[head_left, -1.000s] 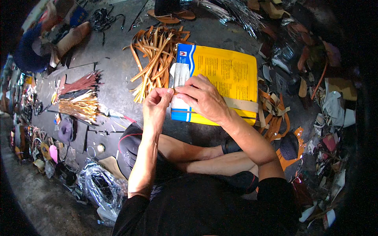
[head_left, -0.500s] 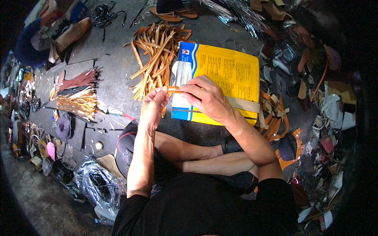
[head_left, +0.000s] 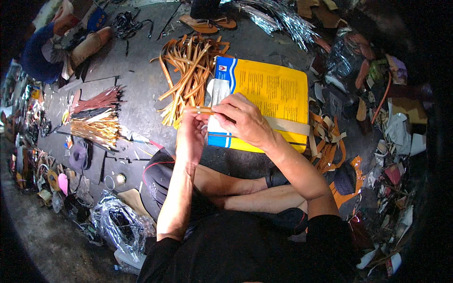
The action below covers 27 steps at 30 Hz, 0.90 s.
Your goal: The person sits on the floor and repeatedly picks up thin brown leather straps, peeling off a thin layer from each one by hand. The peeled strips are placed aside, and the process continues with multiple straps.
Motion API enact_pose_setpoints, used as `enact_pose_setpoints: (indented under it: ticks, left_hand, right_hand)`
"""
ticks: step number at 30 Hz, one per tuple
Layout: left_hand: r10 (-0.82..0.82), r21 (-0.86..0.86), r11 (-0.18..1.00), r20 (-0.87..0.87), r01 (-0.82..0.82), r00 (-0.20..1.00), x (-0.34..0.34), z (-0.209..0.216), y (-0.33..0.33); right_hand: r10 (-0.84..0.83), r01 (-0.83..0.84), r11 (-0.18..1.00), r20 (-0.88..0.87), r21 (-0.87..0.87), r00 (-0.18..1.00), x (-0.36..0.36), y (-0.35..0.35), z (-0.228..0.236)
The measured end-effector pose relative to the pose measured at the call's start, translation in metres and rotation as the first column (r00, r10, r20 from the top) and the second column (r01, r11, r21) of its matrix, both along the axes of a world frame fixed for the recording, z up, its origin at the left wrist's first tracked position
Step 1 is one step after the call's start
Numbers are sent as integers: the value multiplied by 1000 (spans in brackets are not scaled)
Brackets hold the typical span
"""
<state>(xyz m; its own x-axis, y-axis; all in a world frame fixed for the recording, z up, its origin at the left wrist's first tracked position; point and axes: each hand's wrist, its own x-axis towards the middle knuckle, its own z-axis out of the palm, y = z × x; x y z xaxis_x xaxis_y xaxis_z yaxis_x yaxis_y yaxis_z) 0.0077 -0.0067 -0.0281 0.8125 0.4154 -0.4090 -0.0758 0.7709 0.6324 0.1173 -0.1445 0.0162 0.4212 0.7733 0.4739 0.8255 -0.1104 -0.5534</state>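
Observation:
My right hand [head_left: 244,121] pinches a short tan leather strip [head_left: 203,111] between thumb and fingers, over the left part of a yellow and blue rectangular can [head_left: 278,89] lying flat. The strip's other end reaches left, above my left hand [head_left: 190,139]. Motion smears my left hand's fingers; whether they touch the strip I cannot tell. Just beyond my hands lies a heap of long tan strips [head_left: 188,70], left of the can. A pale band [head_left: 288,125] and a thin dark band cross the can's near side.
Bundles of brown, black and gold strips [head_left: 94,115] lie on the left. Clear plastic wrapping [head_left: 120,221] is by my left knee. Tan offcuts [head_left: 328,141] curl right of the can. Sandals [head_left: 200,24] stand at the far side; scraps pile along the right.
My left hand has come off its pinch at the strip's left end and dropped slightly, now blurred. My right hand keeps hold of the strip. The whole view has shifted a little.

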Motion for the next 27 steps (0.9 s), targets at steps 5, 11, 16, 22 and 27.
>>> enact_pose_setpoints:
  ticks: [5,11,16,22,27]
  left_hand:
    - [-23,111,993,-113,36,993,5,-3,0]
    - [-28,54,998,-171,38,985,2,-19,16]
    - [-14,79,996,-240,34,971,0,-34,31]
    - [-49,-12,999,-251,47,967,2,-45,39]
    - [50,-325,943,-69,-69,996,-4,-34,38]
  right_hand:
    - [24,-25,999,27,28,999,2,1,-2]
    - [30,-30,999,53,12,998,4,-3,-2]
    - [24,-25,1000,66,16,998,6,-5,-3]
    - [13,-13,1000,12,21,1000,2,1,2]
    - [3,-1,999,-76,35,997,1,2,2]
